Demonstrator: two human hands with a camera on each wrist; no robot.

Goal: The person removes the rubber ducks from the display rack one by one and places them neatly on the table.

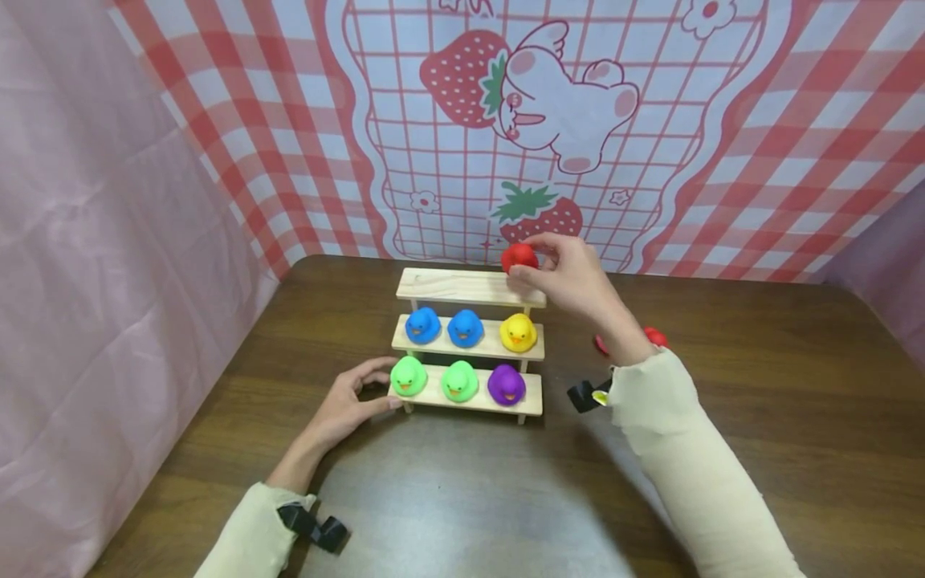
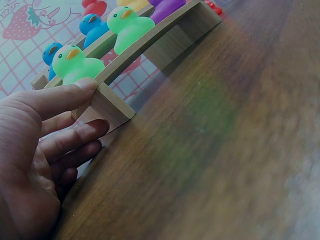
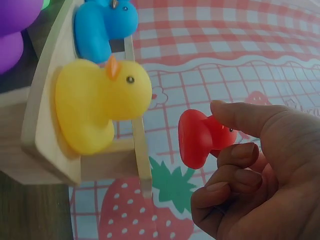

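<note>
Cream fabric sleeves (image 1: 708,474) lie nearest; left hand (image 1: 352,404) pinches a three-tier pale wooden shelf (image 1: 533,396). Right hand (image 1: 574,277), grip narrow, holds a red rubber duck (image 1: 516,258) above the top tier (image 1: 448,286), probably best lowered flat.

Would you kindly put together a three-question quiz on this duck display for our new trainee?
1. What colour is the toy duck held by the right hand?
a) purple
b) yellow
c) red

2. True or false: on the middle tier, the yellow duck sits between the two blue ducks.

3. How many ducks stand on the wooden bottom tier?

Key
1. c.
2. False: in the head view, the yellow duck sits to the right of both blue ducks.
3. Three: two green ducks and one purple duck.
</note>
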